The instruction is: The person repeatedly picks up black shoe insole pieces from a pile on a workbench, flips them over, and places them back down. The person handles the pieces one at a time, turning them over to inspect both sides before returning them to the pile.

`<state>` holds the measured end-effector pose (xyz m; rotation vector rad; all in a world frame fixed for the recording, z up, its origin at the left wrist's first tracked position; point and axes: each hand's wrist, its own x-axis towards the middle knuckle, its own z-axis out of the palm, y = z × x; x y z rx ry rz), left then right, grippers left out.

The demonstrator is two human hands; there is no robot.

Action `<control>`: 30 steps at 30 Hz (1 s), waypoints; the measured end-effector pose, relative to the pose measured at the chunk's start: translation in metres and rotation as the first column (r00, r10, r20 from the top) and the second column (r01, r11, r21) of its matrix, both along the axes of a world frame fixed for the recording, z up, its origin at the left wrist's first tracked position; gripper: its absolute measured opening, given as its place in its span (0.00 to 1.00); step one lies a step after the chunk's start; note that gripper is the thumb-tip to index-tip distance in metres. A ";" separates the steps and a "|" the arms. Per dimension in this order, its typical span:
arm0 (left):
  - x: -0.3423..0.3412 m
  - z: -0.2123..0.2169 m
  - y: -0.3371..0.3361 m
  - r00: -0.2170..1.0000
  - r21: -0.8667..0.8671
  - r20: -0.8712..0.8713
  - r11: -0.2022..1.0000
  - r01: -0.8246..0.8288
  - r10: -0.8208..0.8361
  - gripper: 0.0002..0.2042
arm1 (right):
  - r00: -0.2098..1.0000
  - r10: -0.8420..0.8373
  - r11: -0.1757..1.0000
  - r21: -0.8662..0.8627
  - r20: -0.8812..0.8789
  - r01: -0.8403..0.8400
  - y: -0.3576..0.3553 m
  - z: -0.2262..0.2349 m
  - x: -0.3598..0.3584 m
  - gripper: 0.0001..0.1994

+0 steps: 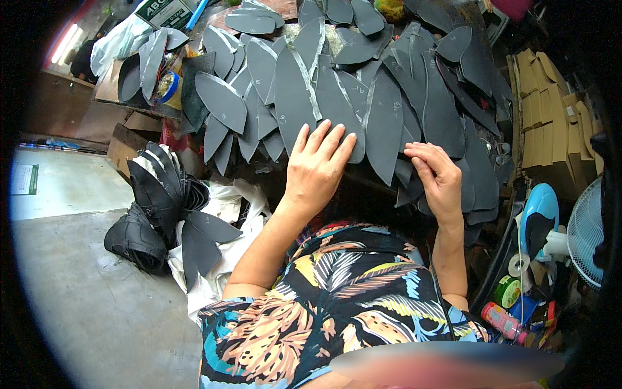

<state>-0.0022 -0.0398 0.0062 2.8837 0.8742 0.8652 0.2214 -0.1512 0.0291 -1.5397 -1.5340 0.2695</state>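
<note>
Many leaf-shaped pieces of dark grey sheet material overlap across the table, some with pale shiny strips along an edge. My left hand [319, 161] is open, fingers spread flat on the lower ends of two pieces: a broad one [293, 91] and its neighbour [335, 97]. To the right, my right hand [438, 170] is closed with fingertips and thumb drawn together. It is beside a long pointed piece [385, 117] and over the near edge of the pile. Whether anything thin is between those fingertips cannot be made out.
On the left, bundled black pieces [152, 214] and white cloth [227, 201] lie by the floor. A round tub with a blue rim [170, 88] sits at the table's left end. Stacked cardboard [547, 110] and a fan [586, 227] stand right, above tape rolls [518, 264] and a pink bottle [504, 322].
</note>
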 end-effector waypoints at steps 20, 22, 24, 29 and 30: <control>0.003 0.012 0.001 1.000 -0.036 -0.001 0.999 -0.007 0.007 0.22 | 0.990 0.070 0.996 0.048 0.119 -0.076 0.001 0.002 0.001 0.19; 0.003 0.011 0.004 1.000 -0.019 -0.008 1.000 -0.018 0.018 0.21 | 0.996 0.084 0.994 0.072 0.025 -0.086 -0.004 0.004 0.005 0.16; 0.002 0.010 0.007 0.998 0.007 -0.030 0.999 -0.047 0.047 0.21 | 0.985 0.121 0.989 0.105 -0.126 -0.108 -0.008 0.005 0.010 0.15; 0.001 0.008 0.012 0.998 0.015 -0.033 0.999 -0.043 0.044 0.22 | 0.962 0.143 0.985 0.131 -0.233 -0.115 -0.014 0.005 0.012 0.16; 0.001 0.008 0.013 0.997 0.010 -0.045 0.998 -0.055 0.055 0.23 | 0.953 0.150 0.983 0.144 -0.262 -0.115 -0.014 0.005 0.012 0.16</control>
